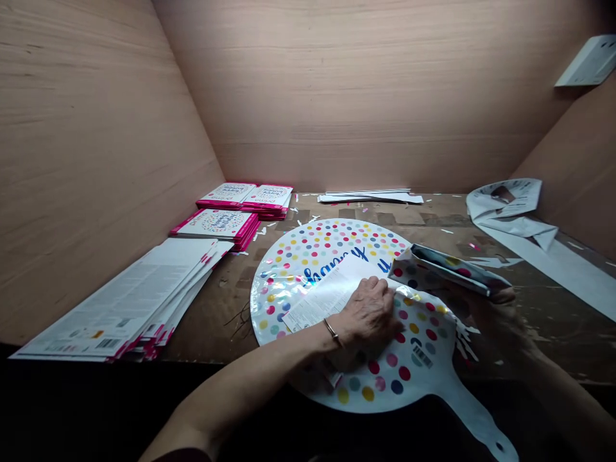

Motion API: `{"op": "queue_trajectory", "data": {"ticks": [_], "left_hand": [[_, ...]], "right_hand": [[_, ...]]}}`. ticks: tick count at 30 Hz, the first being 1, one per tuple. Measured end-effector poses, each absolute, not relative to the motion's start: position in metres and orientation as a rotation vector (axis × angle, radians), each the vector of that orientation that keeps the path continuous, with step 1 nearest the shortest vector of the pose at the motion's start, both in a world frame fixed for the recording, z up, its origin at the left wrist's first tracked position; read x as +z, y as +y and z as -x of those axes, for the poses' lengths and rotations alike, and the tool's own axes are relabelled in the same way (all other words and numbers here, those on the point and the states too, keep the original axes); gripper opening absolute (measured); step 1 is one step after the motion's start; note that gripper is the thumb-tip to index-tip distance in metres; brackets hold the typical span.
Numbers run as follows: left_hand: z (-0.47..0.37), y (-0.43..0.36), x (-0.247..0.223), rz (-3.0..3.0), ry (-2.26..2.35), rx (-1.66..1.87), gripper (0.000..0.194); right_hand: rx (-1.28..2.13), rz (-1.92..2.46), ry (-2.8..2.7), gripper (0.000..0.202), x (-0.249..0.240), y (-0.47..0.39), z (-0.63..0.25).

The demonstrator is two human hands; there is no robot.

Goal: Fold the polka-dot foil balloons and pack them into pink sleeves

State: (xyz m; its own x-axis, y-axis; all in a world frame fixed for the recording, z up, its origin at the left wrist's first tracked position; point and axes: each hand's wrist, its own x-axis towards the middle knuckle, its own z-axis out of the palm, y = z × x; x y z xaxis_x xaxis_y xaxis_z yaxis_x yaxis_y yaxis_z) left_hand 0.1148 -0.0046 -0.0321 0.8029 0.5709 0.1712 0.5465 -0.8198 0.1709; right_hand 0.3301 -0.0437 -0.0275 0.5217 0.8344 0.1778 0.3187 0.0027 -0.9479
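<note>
A flat, white foil balloon (337, 234) with coloured dots and blue lettering lies in front of me, its tail pointing to the lower right. A white printed leaflet (317, 301) rests on it. My left hand (370, 311), with a bracelet at the wrist, is closed, fingers curled on the balloon's foil at the leaflet's right edge. At the balloon's right side my right hand (500, 321), blurred and in shadow, grips a raised, folded-over flap of the foil. The left fingertips are partly hidden.
Pink-edged printed packs (216, 221) are stacked at the back left. Nearer lies a fanned pile of printed sleeves (129, 295). White strips (370, 196) lie by the back wall. A curled white strip (510, 218) is at the right. Wooden panels (337, 96) enclose the worktop.
</note>
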Motion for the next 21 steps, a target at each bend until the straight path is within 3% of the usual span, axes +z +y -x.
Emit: {"op": "queue_trajectory", "data": {"ticks": [6, 13, 16, 21], "left_hand": [[-0.111, 0.014, -0.05, -2.963, 0.735, 0.378, 0.03], [-0.088, 0.018, -0.05, -3.015, 0.602, 0.445, 0.038], [-0.084, 0.016, -0.049, -3.052, 0.567, 0.484, 0.041], [-0.084, 0.011, -0.053, -3.075, 0.542, 0.598, 0.044]], "right_hand": [[0.626, 1.507, -0.99, 0.018, -0.049, -0.044, -0.36], [0.496, 1.416, -1.373, 0.015, -0.051, -0.049, -0.357], [0.292, 1.255, -1.782, 0.026, -0.047, -0.04, -0.356], [-0.381, 0.936, -2.297, 0.038, -0.041, -0.02, -0.352]]}}
